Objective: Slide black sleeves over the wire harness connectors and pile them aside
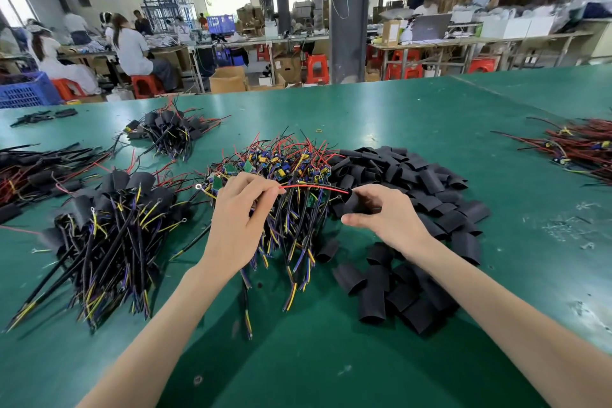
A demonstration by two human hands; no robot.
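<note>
My left hand (pixel 243 209) pinches a wire harness at the near edge of the unsleeved harness pile (pixel 284 169). A red wire (pixel 314 188) runs from its fingertips to the right. My right hand (pixel 381 212) holds one black sleeve (pixel 354 202) between thumb and fingers, and the tip of the red wire meets the sleeve's mouth. A large heap of loose black sleeves (pixel 414 195) lies to the right of the hands. Left of them lies a pile of sleeved harnesses (pixel 112 225).
The green table (pixel 397 116) also bears a second sleeved pile (pixel 169 132) at the back left, dark bundles (pixel 29 172) at the far left and red-wired harnesses (pixel 579 149) at the far right. People work at benches beyond the table.
</note>
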